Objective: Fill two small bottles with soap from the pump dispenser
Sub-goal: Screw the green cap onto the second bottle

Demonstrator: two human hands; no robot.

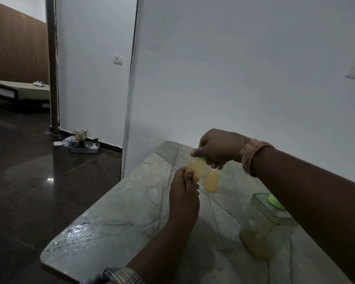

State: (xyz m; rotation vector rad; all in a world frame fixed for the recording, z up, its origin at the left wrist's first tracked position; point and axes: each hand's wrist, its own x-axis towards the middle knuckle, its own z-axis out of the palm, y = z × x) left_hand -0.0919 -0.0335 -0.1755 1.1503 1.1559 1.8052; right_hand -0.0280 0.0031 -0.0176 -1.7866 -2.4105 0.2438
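Note:
My left hand (pixel 183 193) grips the lower body of a small bottle (pixel 196 171) full of yellowish soap, held tilted above the marble counter (pixel 115 220). My right hand (pixel 217 149) is closed around that bottle's green cap (pixel 203 158). A second small bottle (pixel 212 181) of yellow soap stands upright on the counter just behind and to the right; its top is hidden by my right hand. The large clear dispenser (pixel 262 232), partly filled with yellow soap and with a green top (pixel 275 201), stands at the right, partly behind my right forearm.
A white wall runs along the counter's far side. The counter's left front part is wet (pixel 80 234). Beyond its left edge lies dark glossy floor, with a small tray and lotus-shaped lamp (pixel 82 142) by the wall.

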